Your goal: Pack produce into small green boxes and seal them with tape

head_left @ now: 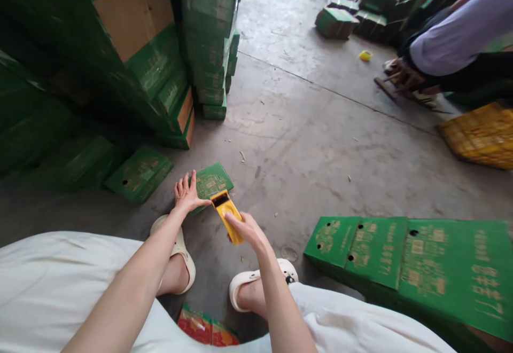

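A small green printed carton (212, 178) lies on the floor between my feet. My left hand (187, 195) rests on the carton's left side with fingers spread, its thumb stretched toward the front of a yellow tool. That tool looks like a tape dispenser (228, 219), with a wide dark opening at its front end. Wrapped round its rear part is my right hand (245, 228). The dispenser's front meets the carton's near right edge. Whether tape runs between them cannot be made out.
Tall stacks of green cartons (152, 70) rise on the left, with a loose carton (139, 174) beside them. More cartons (404, 262) stand in a row at right. A crouching person (452, 43), a yellow bundle (481, 134) and a yellow item (365, 55) are farther right.
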Demonstrator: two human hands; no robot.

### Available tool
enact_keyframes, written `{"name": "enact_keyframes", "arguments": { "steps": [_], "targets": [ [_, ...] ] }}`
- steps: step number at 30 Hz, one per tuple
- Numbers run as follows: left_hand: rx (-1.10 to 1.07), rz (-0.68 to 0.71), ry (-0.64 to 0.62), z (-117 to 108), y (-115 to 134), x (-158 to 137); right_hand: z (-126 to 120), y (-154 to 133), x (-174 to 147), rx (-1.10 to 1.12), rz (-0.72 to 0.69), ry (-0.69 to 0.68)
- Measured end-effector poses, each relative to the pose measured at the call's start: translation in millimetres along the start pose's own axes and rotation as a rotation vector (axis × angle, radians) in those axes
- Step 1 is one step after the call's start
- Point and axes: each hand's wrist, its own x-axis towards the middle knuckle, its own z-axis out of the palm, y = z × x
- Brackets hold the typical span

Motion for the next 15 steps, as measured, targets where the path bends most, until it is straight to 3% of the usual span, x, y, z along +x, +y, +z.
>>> {"name": "enact_keyframes", "arguments": {
  "steps": [3, 6, 12, 15],
  "targets": [
    [0.015, 0.040, -0.064, -2, -2, 4, -12, 37, -27, 0.075, 0.079, 0.042],
    [0.024, 0.098, -0.128, -3, 0, 4, -12, 53, -36, 0.092, 0.091, 0.094],
    [0.012, 0.083, -0.154, -5, 3, 4, 4, 59, -23, 0.076, 0.151, 0.090],
    [0.005, 0.080, -0.184, -5, 2, 9, 13, 63, -4, 0.003, 0.156, 0.158]
  ]
}}
